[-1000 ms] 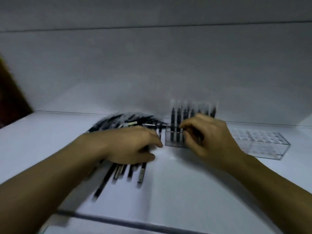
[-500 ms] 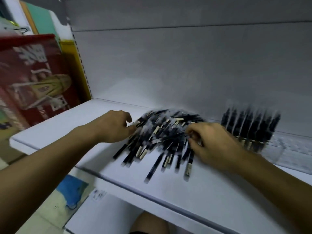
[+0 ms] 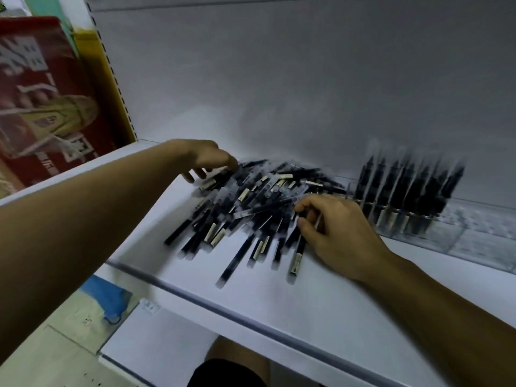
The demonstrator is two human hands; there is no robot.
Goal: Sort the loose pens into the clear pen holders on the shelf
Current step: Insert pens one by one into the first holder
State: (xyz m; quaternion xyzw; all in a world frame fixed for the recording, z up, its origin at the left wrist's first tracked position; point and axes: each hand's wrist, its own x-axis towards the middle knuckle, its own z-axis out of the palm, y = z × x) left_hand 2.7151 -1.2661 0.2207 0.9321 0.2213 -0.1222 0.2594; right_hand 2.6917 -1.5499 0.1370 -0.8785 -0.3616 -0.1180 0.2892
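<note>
White shelf (image 3: 321, 297) carries the loose pens (image 3: 251, 208) heaped at centre, with the clear pen holder (image 3: 446, 236) just to their right, full of upright pens. Left hand (image 3: 206, 157), fingers relaxed, touches the heap's far-left edge. Right hand (image 3: 340, 230) pinches pens at its right side.

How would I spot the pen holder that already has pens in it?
On the white shelf, look right of the heap of loose pens, just beyond the right hand. The pen holder is the clear box there; its dark pens stand upright in rows, while the heap's lie flat.
</note>
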